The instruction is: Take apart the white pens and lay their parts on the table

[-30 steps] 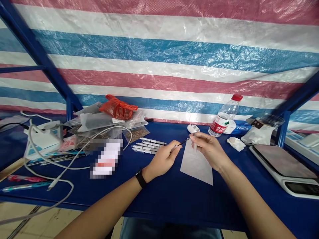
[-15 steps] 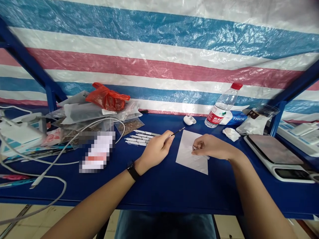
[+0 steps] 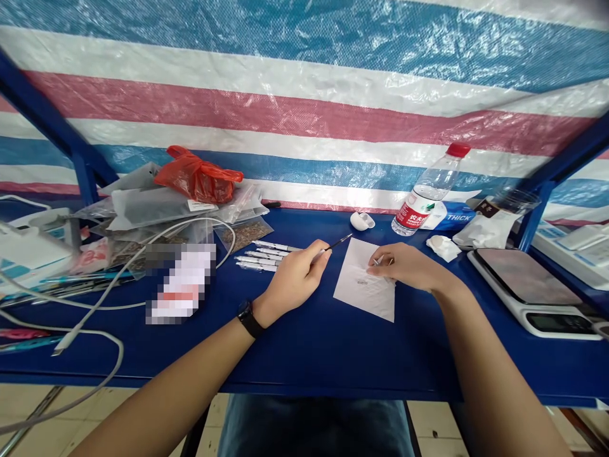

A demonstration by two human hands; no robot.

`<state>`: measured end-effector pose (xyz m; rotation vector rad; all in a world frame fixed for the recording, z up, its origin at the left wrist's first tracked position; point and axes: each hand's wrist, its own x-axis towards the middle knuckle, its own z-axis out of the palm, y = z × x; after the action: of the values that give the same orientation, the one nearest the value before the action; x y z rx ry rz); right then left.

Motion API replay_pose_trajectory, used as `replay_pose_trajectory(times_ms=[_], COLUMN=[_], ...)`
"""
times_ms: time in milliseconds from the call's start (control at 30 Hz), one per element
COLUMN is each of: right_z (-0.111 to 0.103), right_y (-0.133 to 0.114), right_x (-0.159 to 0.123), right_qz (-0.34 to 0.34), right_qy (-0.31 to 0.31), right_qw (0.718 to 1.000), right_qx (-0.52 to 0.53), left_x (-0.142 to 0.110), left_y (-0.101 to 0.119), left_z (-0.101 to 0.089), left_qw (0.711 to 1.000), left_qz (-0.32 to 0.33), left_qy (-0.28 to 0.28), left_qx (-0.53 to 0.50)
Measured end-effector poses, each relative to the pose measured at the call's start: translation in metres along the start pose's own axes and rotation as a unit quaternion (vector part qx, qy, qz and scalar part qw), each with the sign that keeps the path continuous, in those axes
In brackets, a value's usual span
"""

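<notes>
My left hand (image 3: 301, 271) is closed around a pen (image 3: 340, 242) whose dark, thin refill sticks out toward the upper right, bare of any front barrel. Over the white paper sheet (image 3: 354, 289), my right hand (image 3: 404, 265) pinches a small pen part (image 3: 377, 261), clear or silvery; its exact shape is partly hidden by the fingers. Small scribbled marks show on the paper below that hand. Several white pens (image 3: 261, 257) lie side by side just left of my left hand.
At the left lie plastic bags (image 3: 147, 209), a red bag (image 3: 200, 178) and a white cable (image 3: 90, 308). A water bottle (image 3: 419, 206), a white earbud case (image 3: 362, 221), crumpled tissue (image 3: 443, 247) and a digital scale (image 3: 528, 276) stand toward the back and right.
My right hand has lifted slightly off the paper and turned, uncovering the scribbled marks. My left hand still holds the pen in nearly the same place. The view has shifted slightly.
</notes>
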<state>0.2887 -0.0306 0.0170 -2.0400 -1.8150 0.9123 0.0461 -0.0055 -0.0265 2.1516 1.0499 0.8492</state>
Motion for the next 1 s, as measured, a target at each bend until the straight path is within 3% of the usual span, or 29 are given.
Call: replay_pose_trajectory(times_ms=[133, 233, 400, 533, 667, 800, 900, 1000], right_z=[0.005, 0.004, 0.008, 0.043, 0.087, 0.101, 0.092, 0.084], right_y=[0.002, 0.003, -0.007, -0.03, -0.052, -0.055, -0.051, -0.05], right_x=[0.004, 0.005, 0.0, -0.005, -0.01, -0.012, -0.011, -0.009], right_qz=[0.016, 0.006, -0.06, -0.14, -0.146, -0.145, -0.16, -0.164], right_qy=[0.012, 0.059, 0.122, 0.105, 0.076, 0.071, 0.081, 0.019], right_qw=[1.0, 0.998, 0.987, 0.979, 0.986, 0.986, 0.983, 0.957], right_qx=[-0.02, -0.014, 0.089, 0.101, 0.011, -0.047, 0.052, 0.239], left_x=[0.001, 0.001, 0.002, 0.003, -0.008, -0.033, -0.048, -0.052], left_y=[0.001, 0.001, 0.002, 0.004, 0.005, 0.005, 0.007, 0.013], left_z=[0.0, 0.0, -0.004, -0.021, -0.04, -0.046, -0.043, -0.035], left_qw=[1.0, 1.0, 1.0, 0.997, 0.978, 0.97, 0.973, 0.976], left_qz=[-0.011, -0.014, -0.026, -0.051, -0.11, -0.179, -0.193, -0.179], left_qy=[0.007, 0.01, 0.011, -0.011, -0.067, -0.079, -0.075, -0.084], left_qx=[-0.004, -0.006, -0.001, -0.052, -0.165, -0.148, -0.106, -0.088])
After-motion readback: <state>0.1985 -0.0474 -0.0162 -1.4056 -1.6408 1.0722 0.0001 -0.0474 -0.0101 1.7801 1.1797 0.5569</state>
